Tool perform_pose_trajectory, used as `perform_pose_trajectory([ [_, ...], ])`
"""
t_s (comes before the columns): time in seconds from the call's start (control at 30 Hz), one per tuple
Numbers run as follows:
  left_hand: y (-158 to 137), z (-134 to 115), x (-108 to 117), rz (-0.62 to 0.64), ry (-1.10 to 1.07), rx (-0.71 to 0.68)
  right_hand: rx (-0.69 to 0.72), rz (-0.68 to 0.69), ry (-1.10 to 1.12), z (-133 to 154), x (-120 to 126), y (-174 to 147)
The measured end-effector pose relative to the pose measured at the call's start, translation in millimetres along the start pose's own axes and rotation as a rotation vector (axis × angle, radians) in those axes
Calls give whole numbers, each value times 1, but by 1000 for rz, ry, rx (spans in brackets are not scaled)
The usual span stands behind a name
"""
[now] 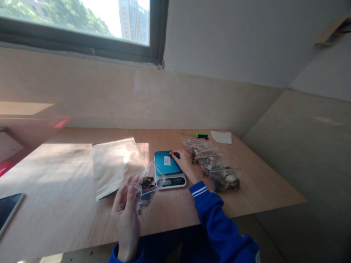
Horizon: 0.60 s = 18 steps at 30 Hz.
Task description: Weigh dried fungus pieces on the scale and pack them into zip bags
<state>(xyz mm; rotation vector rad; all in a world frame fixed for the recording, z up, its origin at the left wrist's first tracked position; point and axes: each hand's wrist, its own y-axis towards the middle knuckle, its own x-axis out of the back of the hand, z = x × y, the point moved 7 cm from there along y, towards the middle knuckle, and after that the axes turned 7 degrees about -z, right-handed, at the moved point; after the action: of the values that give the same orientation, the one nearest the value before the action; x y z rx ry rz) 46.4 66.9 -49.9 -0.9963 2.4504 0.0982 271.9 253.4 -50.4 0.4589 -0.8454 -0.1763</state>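
My left hand [127, 204] pinches a clear zip-lock bag [159, 174] by its side, above the table's front part. The bag's mouth, edged with a red line, gapes toward the scale, and dark dried pieces [148, 182] lie inside. My right hand [183, 160] reaches over the blue plate of a digital kitchen scale [161, 157]. Its fingertips close on a small brown dried piece [171, 153] at the plate's far edge; whether the piece still rests on the plate I cannot tell. A white label sits on the plate. The scale's display is too small to read.
Several filled zip-lock bags [226, 180] stand in a row right of the scale. Behind them lie a green-and-black screwdriver [201, 135] and white paper [221, 137]. A large pale paper sheet or bag [116, 164] lies left, and a phone or tablet [9, 210] at the left edge.
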Motion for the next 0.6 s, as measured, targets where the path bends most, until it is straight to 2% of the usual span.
perform_pose_trajectory([
  [0.27,-2,-1,-2,6,13,11,-15,-33,48,-5,4,-8],
  [0.6,-3,-5,-1,-3,-15,22,-128,-124,228,-14,12,-11],
])
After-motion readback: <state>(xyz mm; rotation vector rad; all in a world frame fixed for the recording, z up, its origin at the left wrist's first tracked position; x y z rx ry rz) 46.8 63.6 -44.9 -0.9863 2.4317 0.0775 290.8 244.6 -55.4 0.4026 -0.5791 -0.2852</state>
